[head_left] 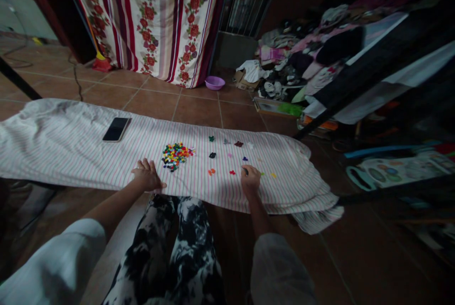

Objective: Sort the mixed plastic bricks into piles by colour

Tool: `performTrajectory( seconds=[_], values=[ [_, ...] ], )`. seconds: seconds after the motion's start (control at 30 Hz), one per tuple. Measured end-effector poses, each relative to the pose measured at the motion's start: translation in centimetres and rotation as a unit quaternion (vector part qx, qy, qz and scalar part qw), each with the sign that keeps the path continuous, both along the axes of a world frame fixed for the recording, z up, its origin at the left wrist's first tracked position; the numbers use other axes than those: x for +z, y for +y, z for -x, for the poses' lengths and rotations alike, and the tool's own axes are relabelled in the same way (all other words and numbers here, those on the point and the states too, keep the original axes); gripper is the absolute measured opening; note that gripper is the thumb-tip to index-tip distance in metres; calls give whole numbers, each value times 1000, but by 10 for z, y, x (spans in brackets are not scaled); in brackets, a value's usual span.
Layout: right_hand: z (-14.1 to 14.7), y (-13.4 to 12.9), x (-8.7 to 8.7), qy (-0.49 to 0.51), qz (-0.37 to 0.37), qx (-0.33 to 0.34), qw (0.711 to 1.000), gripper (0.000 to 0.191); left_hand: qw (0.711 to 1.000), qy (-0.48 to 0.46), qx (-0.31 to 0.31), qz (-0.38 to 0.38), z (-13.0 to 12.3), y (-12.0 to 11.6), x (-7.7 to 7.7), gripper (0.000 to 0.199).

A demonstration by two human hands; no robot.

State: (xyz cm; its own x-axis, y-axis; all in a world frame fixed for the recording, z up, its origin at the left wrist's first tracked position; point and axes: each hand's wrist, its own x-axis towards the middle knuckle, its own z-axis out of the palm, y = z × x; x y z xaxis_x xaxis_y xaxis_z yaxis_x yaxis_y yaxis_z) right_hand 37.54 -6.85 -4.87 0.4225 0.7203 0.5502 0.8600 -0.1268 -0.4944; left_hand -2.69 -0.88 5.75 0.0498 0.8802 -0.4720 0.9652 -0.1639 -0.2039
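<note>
My left hand (146, 175) lies on the striped cloth (142, 130) with its fingers spread, left of a mixed pile of small, coloured, bead-like pieces (176, 154). My right hand (250, 180) has its fingers curled together near the front edge; a small dark spot shows at the fingertips, too small to name. Around it are little single-colour groups: red pieces (232, 172) just left, yellow pieces (273, 175) to the right, blue pieces (245, 158) beyond. Farther left sit orange pieces (211, 172), black pieces (212, 155) and dark green pieces (212, 139). Brown pieces (238, 143) lie in the far row.
A phone (116, 129) rests on the cloth at the left. Beyond the covered surface are a tiled floor, a purple basin (214, 83), a floral curtain (145, 21) and a red broom (102, 62). Heaped clothes (284, 54) and dark frame bars stand at the right.
</note>
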Motion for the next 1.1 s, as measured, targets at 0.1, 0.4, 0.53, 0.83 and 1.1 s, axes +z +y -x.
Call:
performTrajectory(
  seconds=[0.1,0.4,0.53,0.83,1.1],
  values=[
    [0,0,2,-4,4,-6,1000,21,1000,-1,0,-2,1,1,-2,120],
    [-6,14,11,-29,27,-24,999,25,1000,-12,-1,-7,0,0,2,125],
    [-13,22,12,-45,72,-19,996,27,1000,-4,0,1,-1,-1,3,122],
    [-22,35,14,-52,82,19,995,31,1000,0,3,9,-2,0,5,119],
    [-18,34,21,-48,61,29,997,31,1000,-10,9,4,0,1,2,114]
  ],
)
